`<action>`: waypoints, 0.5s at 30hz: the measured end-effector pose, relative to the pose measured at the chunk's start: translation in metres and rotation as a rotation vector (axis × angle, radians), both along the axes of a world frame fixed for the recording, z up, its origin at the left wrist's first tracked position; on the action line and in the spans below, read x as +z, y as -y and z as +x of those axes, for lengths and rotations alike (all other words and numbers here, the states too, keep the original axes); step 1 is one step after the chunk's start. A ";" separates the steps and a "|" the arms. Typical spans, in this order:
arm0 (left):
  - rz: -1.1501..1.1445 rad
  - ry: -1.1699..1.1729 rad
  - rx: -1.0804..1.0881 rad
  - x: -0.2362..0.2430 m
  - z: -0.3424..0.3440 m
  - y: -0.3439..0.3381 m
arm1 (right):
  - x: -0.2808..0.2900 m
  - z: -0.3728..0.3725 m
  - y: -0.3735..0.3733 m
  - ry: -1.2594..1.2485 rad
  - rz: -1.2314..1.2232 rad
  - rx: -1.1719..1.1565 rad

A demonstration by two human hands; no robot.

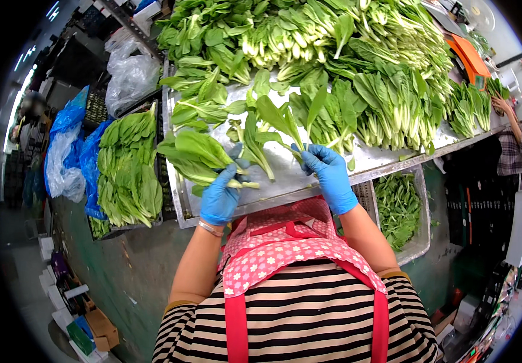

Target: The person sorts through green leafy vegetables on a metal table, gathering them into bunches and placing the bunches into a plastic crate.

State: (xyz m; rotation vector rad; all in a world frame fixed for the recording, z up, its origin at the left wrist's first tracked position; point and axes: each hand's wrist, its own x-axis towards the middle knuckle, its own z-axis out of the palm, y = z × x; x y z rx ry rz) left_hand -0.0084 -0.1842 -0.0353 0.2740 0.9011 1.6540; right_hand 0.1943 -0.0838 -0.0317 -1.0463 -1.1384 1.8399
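The right hand (328, 174), in a blue glove, has its grip pinching the stem end of a leafy stalk (277, 118), whose leaves point up and away over the counter (282, 183) (whether the upright leaf just beside it belongs to the same stalk, I cannot tell). The left hand (221, 192), gloved alike, has its grip closed around the stems of a bunch of greens (197, 152); the leaves spread out to the left and the pale stem ends poke out past the fingers. The step in hand looks like handling single stalks with the right while the left carries the bunch. The next move seems to call for a light pinch, as the leaves look tender, and a firm hold on the bunched stems. Between the hands, loose greens (253, 145) lie on the metal top. Farther out, a big heap of greens (394, 103) covers the far side, and at the right end another person's hand (502, 107) touches some leaves. Below the near edge stands a pale crate (422, 212) of leaves; left of the counter are more packed greens (129, 169), beside a blue bag (67, 142).
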 end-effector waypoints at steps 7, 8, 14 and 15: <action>0.009 0.038 -0.094 0.005 0.014 -0.003 | 0.015 -0.019 0.015 -0.248 -0.286 0.051; -0.014 0.048 -0.104 0.002 0.016 -0.004 | 0.017 -0.021 0.017 -0.266 -0.289 0.060; -0.072 0.064 -0.085 -0.005 0.038 -0.017 | 0.003 -0.019 0.022 -0.190 -0.139 0.016; -0.084 0.033 -0.086 -0.001 0.044 -0.020 | 0.002 -0.018 0.024 -0.148 -0.049 -0.001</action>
